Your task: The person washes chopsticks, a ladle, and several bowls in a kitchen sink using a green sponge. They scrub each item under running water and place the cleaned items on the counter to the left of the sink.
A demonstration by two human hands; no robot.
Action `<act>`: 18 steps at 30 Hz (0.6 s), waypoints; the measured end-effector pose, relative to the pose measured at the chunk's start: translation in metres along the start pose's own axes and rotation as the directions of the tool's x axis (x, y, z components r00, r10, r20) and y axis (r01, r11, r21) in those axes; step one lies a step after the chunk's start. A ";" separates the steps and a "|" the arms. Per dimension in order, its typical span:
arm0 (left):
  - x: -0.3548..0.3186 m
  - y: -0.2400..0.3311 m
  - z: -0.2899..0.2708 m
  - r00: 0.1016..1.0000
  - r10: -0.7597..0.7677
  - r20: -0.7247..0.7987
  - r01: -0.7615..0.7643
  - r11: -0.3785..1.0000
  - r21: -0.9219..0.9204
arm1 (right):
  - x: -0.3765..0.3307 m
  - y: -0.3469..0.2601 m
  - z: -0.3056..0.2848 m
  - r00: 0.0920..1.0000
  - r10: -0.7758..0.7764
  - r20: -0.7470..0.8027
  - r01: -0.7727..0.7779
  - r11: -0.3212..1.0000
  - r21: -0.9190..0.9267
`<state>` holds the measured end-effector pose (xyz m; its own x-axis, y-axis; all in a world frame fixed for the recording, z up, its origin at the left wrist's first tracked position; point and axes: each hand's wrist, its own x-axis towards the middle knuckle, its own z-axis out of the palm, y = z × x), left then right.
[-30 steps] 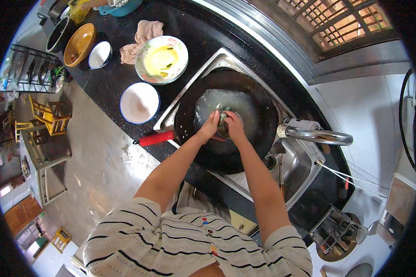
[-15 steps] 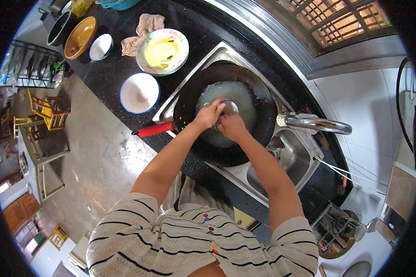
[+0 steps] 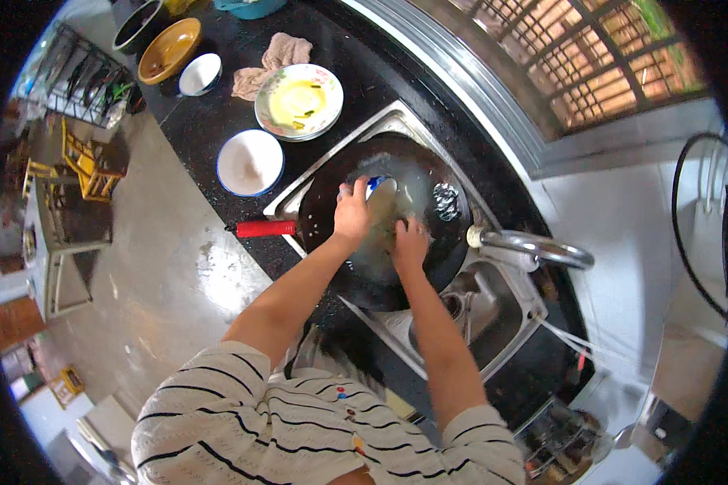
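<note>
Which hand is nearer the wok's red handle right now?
Left. The left hand is inside the black wok on the side where the red handle sticks out; the right hand is farther in, near the wok's middle.

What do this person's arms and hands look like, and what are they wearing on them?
Both forearms are bare from above the elbow down. The left hand and right hand wear no gloves; no rings, watch or bracelets can be made out. The short sleeves belong to a white top with thin dark wavy stripes and a few small coloured dots at the chest.
</note>
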<state>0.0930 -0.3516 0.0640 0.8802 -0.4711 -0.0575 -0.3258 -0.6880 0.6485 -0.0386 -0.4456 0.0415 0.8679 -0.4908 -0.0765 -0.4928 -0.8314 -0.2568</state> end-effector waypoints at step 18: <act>-0.052 0.009 0.021 0.560 -0.079 0.825 0.799 0.315 -0.512 | -0.003 -0.020 -0.057 0.798 0.553 -0.240 0.091 0.283 0.955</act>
<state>0.0366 -0.3449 0.0564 0.2338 -0.6648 -0.7095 0.7772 -0.3107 0.5473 -0.0348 -0.4426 0.1020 0.4050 -0.9139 0.0278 -0.0011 -0.0309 -0.9995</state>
